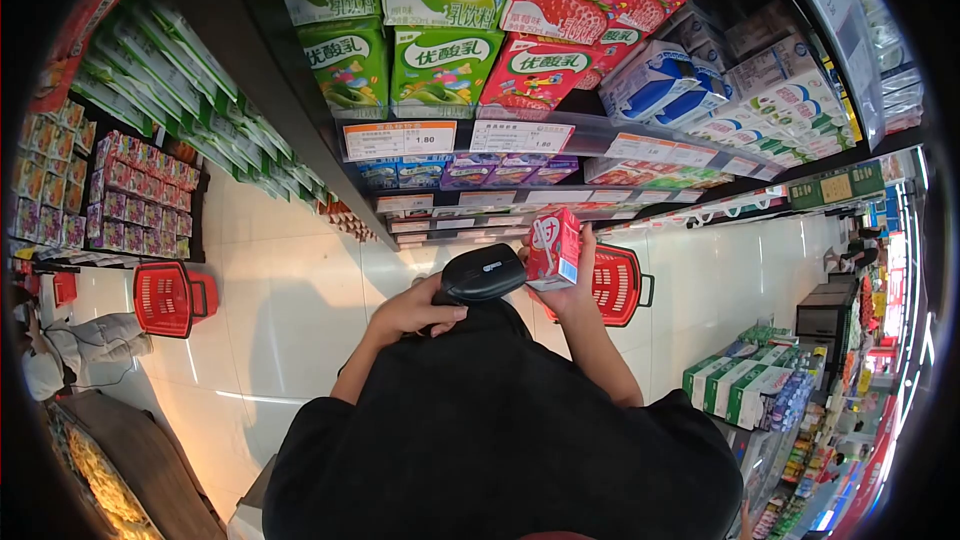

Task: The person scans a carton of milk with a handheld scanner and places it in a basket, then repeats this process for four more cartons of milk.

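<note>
Two hands work close together in front of the chest, each with something in its grip. The left hand (408,312) is closed around a black scanner (482,275), thumb across the near side, the broad head tilted toward the right hand (572,292). The right hand is closed on a small red carton (550,245), taking it from the outer side and from below. So the carton sits inward of the right hand, just beside the scanner's head; whether the two touch, I cannot tell.

For good handling, the carton is best pinched by its edges, lightly enough that the thin walls do not buckle, with fingers off any print that must be seen. The white straw (545,233) on its face should be spared pressure, since it could be knocked loose. A small turn of the right wrist would probably present another face more easily than swinging the scanner around. A little space between scanner and carton would keep them from bumping, and a steady left wrist would hold the head square to whichever face matters.

A red basket (628,285) is on the floor (290,280), seen beyond the right hand. Ahead of both hands is a shelf (665,143) with green boxes (445,70) and red boxes (530,70); raising either hand forward calls for care near its edge.
</note>
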